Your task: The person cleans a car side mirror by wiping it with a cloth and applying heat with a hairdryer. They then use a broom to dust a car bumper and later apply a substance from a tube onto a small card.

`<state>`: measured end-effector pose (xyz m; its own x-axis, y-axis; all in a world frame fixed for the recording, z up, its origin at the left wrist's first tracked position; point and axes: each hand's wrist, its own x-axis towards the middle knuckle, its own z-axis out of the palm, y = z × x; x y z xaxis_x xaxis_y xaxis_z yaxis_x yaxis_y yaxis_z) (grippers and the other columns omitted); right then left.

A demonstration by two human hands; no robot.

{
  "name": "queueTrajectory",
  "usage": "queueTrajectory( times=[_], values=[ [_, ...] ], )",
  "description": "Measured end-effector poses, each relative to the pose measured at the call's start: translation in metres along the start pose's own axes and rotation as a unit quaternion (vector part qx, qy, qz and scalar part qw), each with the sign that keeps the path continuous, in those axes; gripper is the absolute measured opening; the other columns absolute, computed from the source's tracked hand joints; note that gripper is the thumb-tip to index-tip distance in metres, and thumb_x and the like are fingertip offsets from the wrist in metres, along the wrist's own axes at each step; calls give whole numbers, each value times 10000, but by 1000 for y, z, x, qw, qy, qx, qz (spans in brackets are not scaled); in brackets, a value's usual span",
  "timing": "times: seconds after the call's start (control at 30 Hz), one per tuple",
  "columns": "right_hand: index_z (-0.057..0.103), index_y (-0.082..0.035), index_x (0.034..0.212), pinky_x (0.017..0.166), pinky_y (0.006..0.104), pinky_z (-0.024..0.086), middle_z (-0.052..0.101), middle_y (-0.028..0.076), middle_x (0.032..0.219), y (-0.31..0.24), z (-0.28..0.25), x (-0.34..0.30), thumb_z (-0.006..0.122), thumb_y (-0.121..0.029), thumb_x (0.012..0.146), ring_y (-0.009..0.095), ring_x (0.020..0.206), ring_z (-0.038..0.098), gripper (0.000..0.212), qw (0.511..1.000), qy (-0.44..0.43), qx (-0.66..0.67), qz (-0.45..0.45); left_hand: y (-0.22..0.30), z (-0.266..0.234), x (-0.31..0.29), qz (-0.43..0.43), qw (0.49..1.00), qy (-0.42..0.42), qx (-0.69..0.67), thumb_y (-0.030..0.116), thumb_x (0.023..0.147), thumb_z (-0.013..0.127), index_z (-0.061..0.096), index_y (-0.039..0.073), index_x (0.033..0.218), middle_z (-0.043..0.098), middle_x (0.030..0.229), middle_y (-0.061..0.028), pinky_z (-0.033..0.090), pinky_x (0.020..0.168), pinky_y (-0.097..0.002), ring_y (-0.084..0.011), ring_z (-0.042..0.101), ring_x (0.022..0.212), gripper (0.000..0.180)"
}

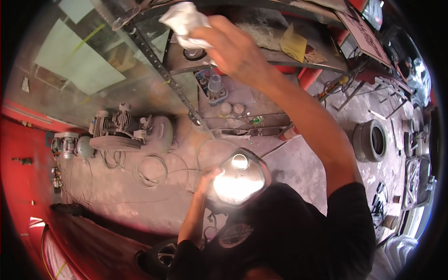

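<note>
Up at the metal shelf rack [158,63], my right hand [233,49] is closed around a crumpled white cloth [184,21]. That arm reaches forward and to the left across the view. Lower down, close to my body, my left hand [207,179] grips the left edge of a rounded, dark-rimmed piece with a glossy face [238,186]. Glare whitens much of that face, so I cannot tell exactly what kind of part it is. Most fingers of the left hand are hidden by the piece. Below the cloth, a dark round lid or ring [194,54] lies on the shelf.
A dusty air compressor [119,135] stands left, with coiled hose [151,171] on the floor. Under the shelf are a plastic basket of containers [214,88] and small cans [232,110]. A tyre [371,141] sits right; a red car panel [93,233] lies lower left.
</note>
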<state>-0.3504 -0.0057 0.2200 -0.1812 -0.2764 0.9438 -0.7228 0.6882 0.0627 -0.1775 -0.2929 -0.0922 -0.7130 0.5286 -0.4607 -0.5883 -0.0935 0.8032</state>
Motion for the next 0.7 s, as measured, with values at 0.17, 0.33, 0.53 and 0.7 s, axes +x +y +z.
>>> queueTrajectory(
  times=[0.17,0.33,0.53,0.7],
  values=[
    [667,-85,1122,857,454,553,615,175,1205,58,15,-50,671,-234,838,378,1051,636,320,958,-244,-143,41,-23,21,5,-6,999,38,-24,380,894,722,669,41,1093,668,1025,-51,515,881,-335,-190,641,961,397],
    [590,-37,963,820,443,507,499,163,1106,-68,-87,-176,644,-196,816,325,1012,558,223,973,-169,-14,159,-61,9,8,34,998,34,-52,375,909,738,583,-61,1242,624,1195,-117,396,1098,-415,-235,575,1162,570],
    [649,-118,1313,1034,483,471,644,191,1296,-227,-280,-503,595,-262,967,373,1212,598,379,642,-353,53,679,-63,65,62,-53,998,-24,27,384,901,760,525,-119,1308,609,1246,-164,387,1124,-420,-272,558,1219,689],
    [759,-24,1075,645,364,583,751,134,882,-365,-451,-610,674,-247,916,233,744,725,287,436,-55,-42,897,-49,184,108,-127,975,-129,127,427,880,774,494,-68,1380,574,1352,-157,430,1118,-450,-299,546,1285,758]
  ],
)
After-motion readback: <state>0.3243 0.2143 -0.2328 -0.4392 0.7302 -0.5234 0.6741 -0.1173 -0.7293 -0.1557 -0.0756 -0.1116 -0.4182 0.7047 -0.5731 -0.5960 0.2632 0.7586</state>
